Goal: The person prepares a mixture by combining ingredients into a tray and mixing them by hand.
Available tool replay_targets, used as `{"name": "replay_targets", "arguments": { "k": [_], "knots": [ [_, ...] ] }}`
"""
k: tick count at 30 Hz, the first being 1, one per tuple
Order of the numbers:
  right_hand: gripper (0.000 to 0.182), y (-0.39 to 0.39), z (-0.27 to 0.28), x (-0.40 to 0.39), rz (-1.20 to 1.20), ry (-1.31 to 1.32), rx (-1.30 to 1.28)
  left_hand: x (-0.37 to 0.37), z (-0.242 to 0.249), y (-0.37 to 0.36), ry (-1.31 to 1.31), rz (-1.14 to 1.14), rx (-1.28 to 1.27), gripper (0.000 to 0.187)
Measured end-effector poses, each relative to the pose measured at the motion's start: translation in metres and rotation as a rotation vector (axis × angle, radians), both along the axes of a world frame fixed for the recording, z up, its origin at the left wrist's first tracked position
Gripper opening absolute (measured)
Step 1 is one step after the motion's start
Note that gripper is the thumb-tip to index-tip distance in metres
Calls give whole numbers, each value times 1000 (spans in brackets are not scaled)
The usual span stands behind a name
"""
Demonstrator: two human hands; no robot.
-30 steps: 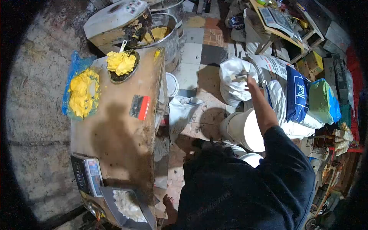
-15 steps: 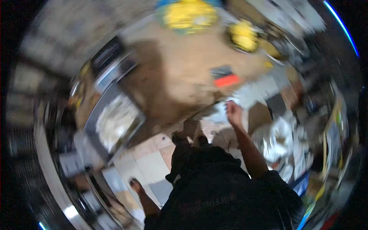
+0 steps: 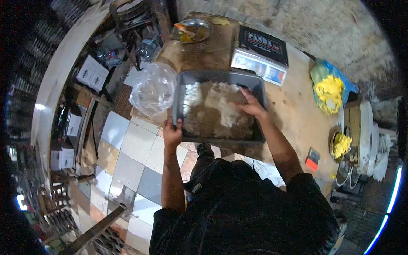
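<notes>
scale [image 3: 260,57] behind tray [image 3: 219,138], bag [image 3: 153,88] left

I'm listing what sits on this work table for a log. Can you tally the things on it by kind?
Metal tray of white dough: 1
Digital scale: 1
Yellow dough heaps: 2
Metal bowl: 1
Clear plastic bag: 1
Red-and-black scraper: 1
Total: 7

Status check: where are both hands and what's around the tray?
Left hand grips tray near edge. Right hand in white dough. Plastic bag beside tray, scale behind.
</notes>
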State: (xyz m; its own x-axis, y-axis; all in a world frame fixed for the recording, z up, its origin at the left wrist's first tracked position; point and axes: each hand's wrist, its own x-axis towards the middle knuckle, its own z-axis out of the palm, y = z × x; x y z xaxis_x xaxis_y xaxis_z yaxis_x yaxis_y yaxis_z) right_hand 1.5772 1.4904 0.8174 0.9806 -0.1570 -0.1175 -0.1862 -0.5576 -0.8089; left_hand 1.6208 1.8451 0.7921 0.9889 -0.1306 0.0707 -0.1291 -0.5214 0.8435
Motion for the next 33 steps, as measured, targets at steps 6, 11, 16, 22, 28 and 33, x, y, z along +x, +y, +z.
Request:
{"name": "replay_targets", "arguments": {
  "k": [6,11,16,22,28,33],
  "knots": [
    [83,55,28,17,436,54,-132,-1,13,-3,-151,19,8,22],
    [74,17,-8,28,442,126,-366,0,12,-5,-144,77,-24,19],
    [86,59,4,36,604,-129,-319,0,13,-5,-76,84,-32,18],
    [94,18,-25,64,612,111,-543,1,23,-5,-80,113,-60,17],
    [96,82,-18,79,730,95,-373,-2,20,-4,-86,134,-54,19],
    [69,68,-12,115,944,478,-768,-2,13,-3,-95,142,-15,20]
  ]
}}
